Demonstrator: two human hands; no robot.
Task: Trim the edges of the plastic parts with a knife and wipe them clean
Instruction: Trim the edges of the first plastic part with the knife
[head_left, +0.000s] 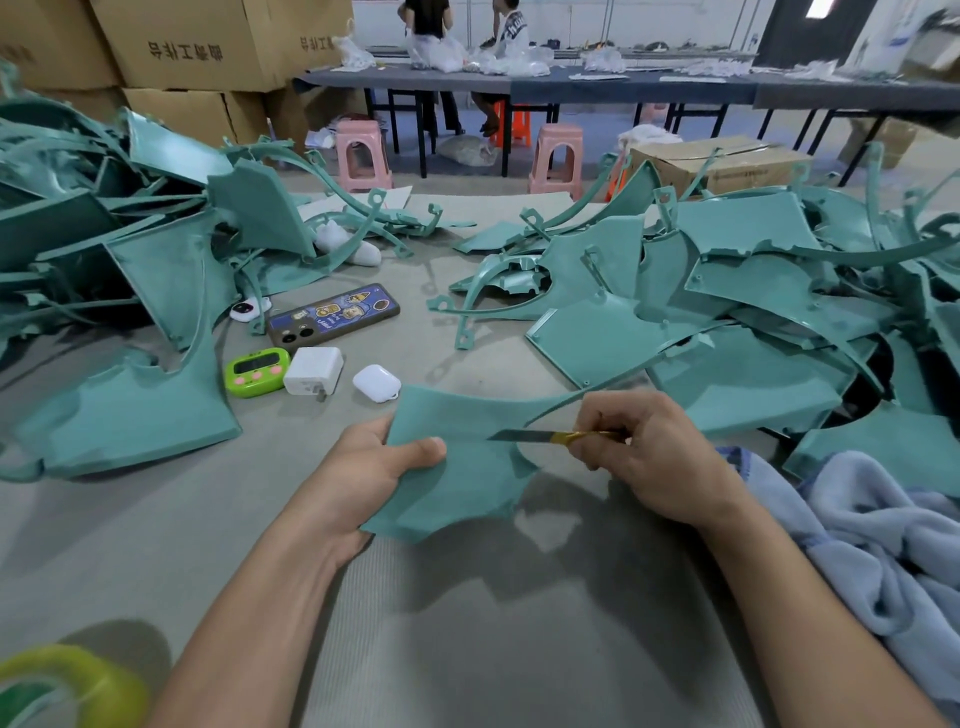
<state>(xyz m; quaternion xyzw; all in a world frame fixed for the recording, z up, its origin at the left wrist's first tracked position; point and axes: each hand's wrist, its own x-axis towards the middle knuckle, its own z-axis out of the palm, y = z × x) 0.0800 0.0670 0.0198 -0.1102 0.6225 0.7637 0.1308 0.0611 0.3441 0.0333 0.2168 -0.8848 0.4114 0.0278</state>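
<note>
Near left corner: roll of yellow-green tape (62, 680), blurred, on the grey-covered table (467, 649). Far left: heap of teal plastic parts (130, 260), panels and curved strips tangled together. Just right of the heap, small items on the table: green timer (256, 370); white charger (314, 371) touching its right side; phone (332, 314) in a patterned case, lying flat just beyond both; white earbud case (376, 383) near the charger. Centre, near: left hand (374, 467), gripping the left edge of a teal plastic part (457, 467), thumb on top, fingers underneath; the part is held above the table with its shadow below. Knife (540, 435), yellow handle, blade pointing left with its tip against the right side of the held part. Right hand (660, 457), fingers curled round the knife handle. Right: second heap of teal parts (753, 312), stacked flatter, spreading to the right edge. Near right: pale blue cloth (883, 545), crumpled on the table beside the right forearm. Far background: cardboard boxes (197, 47) at left, pink stools (361, 156) in the middle.
</note>
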